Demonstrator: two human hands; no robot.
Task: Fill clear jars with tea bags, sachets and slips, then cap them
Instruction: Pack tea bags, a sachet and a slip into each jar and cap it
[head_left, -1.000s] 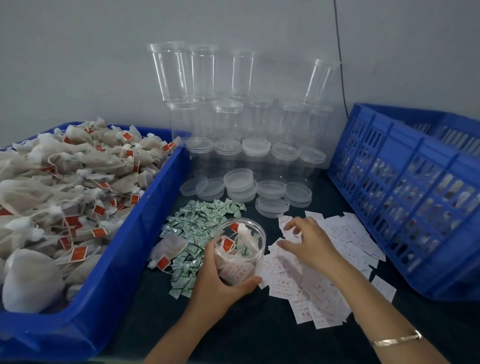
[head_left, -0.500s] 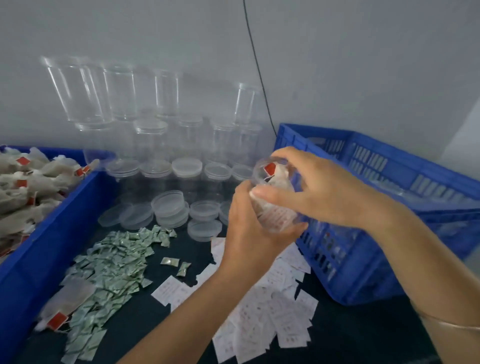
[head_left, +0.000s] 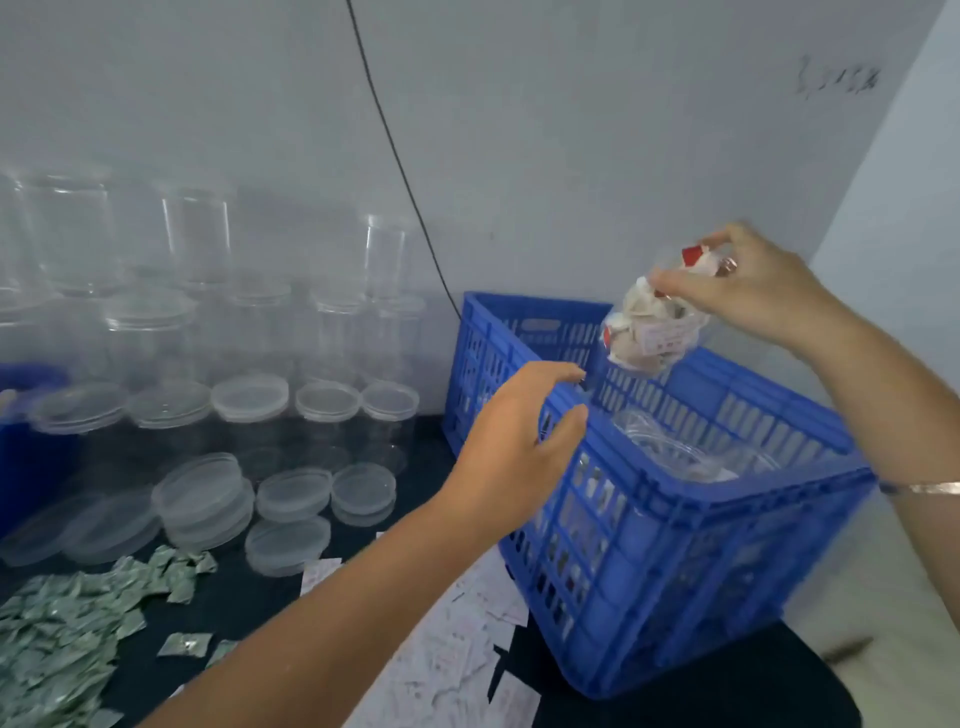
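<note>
My right hand grips a filled clear jar by its top and holds it in the air above the blue crate. Tea bags with red tags and a white slip show through the jar's wall. My left hand hovers open beside the crate's near rim, holding nothing. Clear jars lie inside the crate. Green sachets are heaped at the lower left, and white slips are spread on the dark table under my left forearm.
Stacks of empty clear jars stand against the wall at the left, with loose lids piled in front of them. A black cable hangs down the wall. A blue bin's edge shows at the far left.
The jar went from both hands in front of me to my right hand alone, up and right over the crate. My left hand let go of it. The view swung right.
</note>
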